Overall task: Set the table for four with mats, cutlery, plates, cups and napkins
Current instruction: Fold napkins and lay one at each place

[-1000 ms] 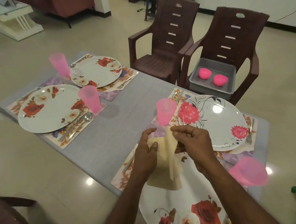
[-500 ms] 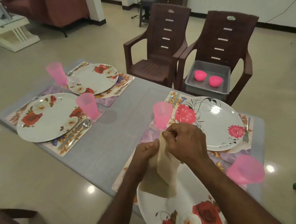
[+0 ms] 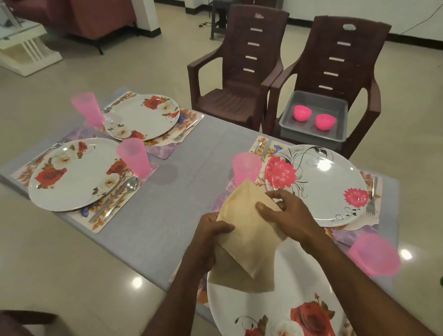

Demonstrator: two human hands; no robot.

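— Counted? Four floral plates (image 3: 75,176), four pink cups (image 3: 132,158).

— Two beige napkins (image 3: 247,233) at six o'clock, over nearest plate (image 3: 278,326); gripped by left hand (image 3: 209,235), pinched by right hand (image 3: 288,214).

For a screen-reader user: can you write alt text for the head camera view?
Both hands, left hand and right hand, hold a beige napkin above the nearest floral plate on a grey table set with four plates and pink cups. Two brown chairs stand beyond.
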